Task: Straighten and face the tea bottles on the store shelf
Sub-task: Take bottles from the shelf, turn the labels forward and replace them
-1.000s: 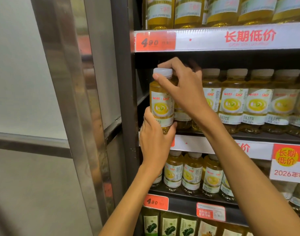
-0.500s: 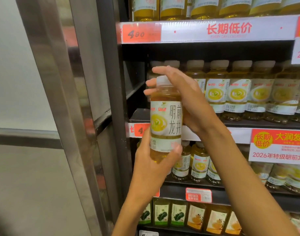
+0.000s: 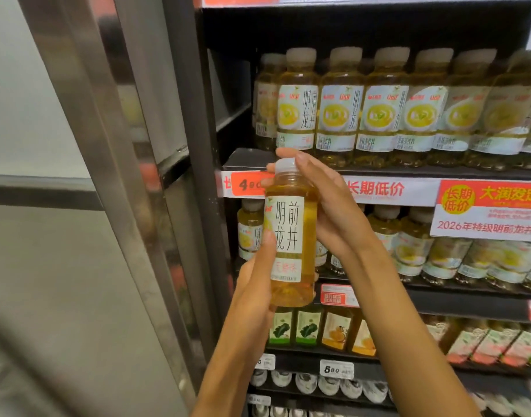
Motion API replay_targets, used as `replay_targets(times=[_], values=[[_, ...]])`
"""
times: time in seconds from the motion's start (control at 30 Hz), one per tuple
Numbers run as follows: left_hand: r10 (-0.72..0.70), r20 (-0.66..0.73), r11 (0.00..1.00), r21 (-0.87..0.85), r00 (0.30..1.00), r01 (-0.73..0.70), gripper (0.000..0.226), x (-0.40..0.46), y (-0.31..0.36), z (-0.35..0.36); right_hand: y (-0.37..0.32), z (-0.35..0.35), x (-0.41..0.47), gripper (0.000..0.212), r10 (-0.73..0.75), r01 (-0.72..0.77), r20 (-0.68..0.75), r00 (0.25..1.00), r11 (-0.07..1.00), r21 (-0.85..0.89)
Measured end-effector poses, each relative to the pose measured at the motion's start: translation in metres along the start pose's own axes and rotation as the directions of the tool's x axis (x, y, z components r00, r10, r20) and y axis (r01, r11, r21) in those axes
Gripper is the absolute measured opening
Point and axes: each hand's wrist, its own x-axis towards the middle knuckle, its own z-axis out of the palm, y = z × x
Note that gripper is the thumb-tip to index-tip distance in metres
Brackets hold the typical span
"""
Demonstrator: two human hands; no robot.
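A: Head camera shows one tea bottle [image 3: 291, 236] held off the shelf, upright, in front of both hands. The left hand [image 3: 255, 284] grips its lower body, thumb laid up the label. The right hand [image 3: 327, 206] wraps the shoulder from behind, fingertips curled over the white cap [image 3: 285, 165].

B: So how should it go back?

A: I'd turn it until the picture side of the label faces out, matching the row of bottles [image 3: 378, 109] above the right hand. Right now the big characters face us and the picture is off to the left edge. The left hand should carry the weight while the right guides the top.

B: And where does it sit?

A: Probably the open spot on the shelf [image 3: 249, 159] just above the cap, left of that row. Set it down flat, then nudge it flush with the front edge.

B: What's inside?

A: Clear golden tea, filled nearly to the neck, cap on. The bottles on the lower shelf [image 3: 414, 245] beyond the right wrist look the same, though blur makes their fill levels hard to judge.
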Motion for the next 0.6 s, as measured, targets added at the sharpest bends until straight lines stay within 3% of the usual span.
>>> replay_targets(times=[0.1,0.23,0.47,0.6], values=[[-0.044,0.122,0.986,-0.155,0.992,0.062,0.077,-0.001,-0.003,-0.003,0.003,-0.001,-0.001,0.028,0.063,-0.065,0.023,0.998,0.995,0.071],[-0.053,0.221,0.960,-0.258,0.974,0.110,0.071,-0.001,-0.005,-0.005,0.005,-0.003,-0.004,0.022,0.068,-0.068,0.012,0.998,0.998,0.001],[0.042,0.029,0.991,0.126,0.999,-0.045,0.063,0.002,-0.008,-0.009,-0.009,0.004,-0.011,0.015,-0.118,0.101,-0.055,0.991,0.964,-0.244],[0.047,-0.044,0.991,0.128,0.998,-0.041,0.070,0.003,-0.008,-0.002,-0.011,0.007,-0.011,0.018,-0.110,0.094,-0.058,0.992,0.967,-0.237]])
